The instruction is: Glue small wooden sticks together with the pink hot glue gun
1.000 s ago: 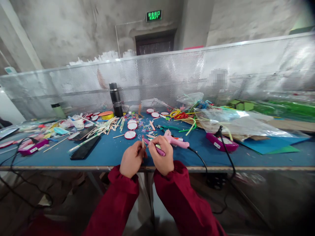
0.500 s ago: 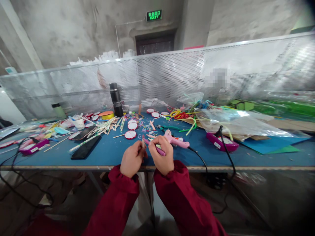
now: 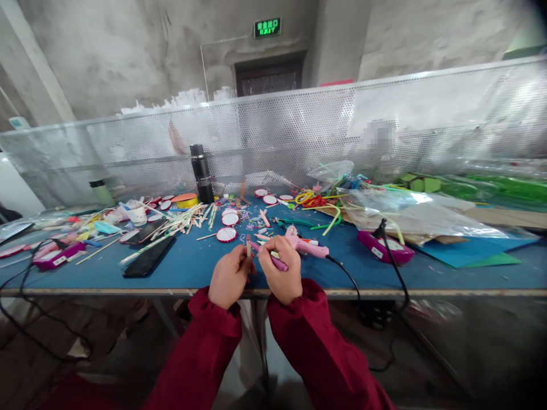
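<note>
My left hand [image 3: 228, 276] is closed around a small wooden stick [image 3: 248, 245] that points upward at the front edge of the blue table [image 3: 188, 267]. My right hand [image 3: 282, 270] pinches a purple pipe cleaner [image 3: 277, 262], whose end meets the stick between my two hands. A pink glue gun [image 3: 305, 244] lies on the table just behind my right hand, its black cord running off the front edge. Both sleeves are dark red.
Red-rimmed white discs [image 3: 226, 234], loose wooden sticks [image 3: 179, 223] and a black phone [image 3: 149, 256] lie to the left. A black flask [image 3: 201, 173] stands at the back. Coloured pipe cleaners [image 3: 316, 200], plastic bags [image 3: 410, 213] and a magenta device [image 3: 384, 246] lie to the right. A perforated metal screen [image 3: 299, 131] closes off the back.
</note>
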### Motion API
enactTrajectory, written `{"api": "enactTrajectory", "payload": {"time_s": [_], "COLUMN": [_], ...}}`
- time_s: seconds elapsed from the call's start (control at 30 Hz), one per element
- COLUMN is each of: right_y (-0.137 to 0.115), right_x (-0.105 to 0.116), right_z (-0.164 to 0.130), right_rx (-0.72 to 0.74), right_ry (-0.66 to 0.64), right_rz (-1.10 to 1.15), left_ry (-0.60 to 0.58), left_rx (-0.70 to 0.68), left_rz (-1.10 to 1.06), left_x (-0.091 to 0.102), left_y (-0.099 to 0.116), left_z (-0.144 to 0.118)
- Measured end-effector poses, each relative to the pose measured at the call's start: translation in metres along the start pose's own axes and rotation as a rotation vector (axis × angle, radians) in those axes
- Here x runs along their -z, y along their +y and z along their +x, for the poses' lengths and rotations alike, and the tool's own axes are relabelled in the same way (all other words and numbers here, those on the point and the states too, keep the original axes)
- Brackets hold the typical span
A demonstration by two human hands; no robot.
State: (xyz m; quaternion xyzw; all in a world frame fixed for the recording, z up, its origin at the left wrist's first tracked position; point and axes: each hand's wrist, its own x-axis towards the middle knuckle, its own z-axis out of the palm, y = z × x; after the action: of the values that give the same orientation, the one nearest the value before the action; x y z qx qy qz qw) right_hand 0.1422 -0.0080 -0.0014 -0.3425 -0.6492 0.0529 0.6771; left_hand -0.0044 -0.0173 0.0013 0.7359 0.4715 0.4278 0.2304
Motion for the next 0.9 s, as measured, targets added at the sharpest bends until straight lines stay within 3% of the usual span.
{"api": "enactTrajectory", "payload": {"time_s": [0.9], "right_y": [-0.002], "right_x": [0.0006], "right_z": [0.0005], "right_rx": [-0.018], "right_ry": [-0.004], "right_rz": [0.001], "left_ry": [-0.007], "left_rx": [0.009], "left_rz": [-0.017], "left_x": [-0.0008], "left_y": [-0.0012], "left_z": [-0.0004]}}
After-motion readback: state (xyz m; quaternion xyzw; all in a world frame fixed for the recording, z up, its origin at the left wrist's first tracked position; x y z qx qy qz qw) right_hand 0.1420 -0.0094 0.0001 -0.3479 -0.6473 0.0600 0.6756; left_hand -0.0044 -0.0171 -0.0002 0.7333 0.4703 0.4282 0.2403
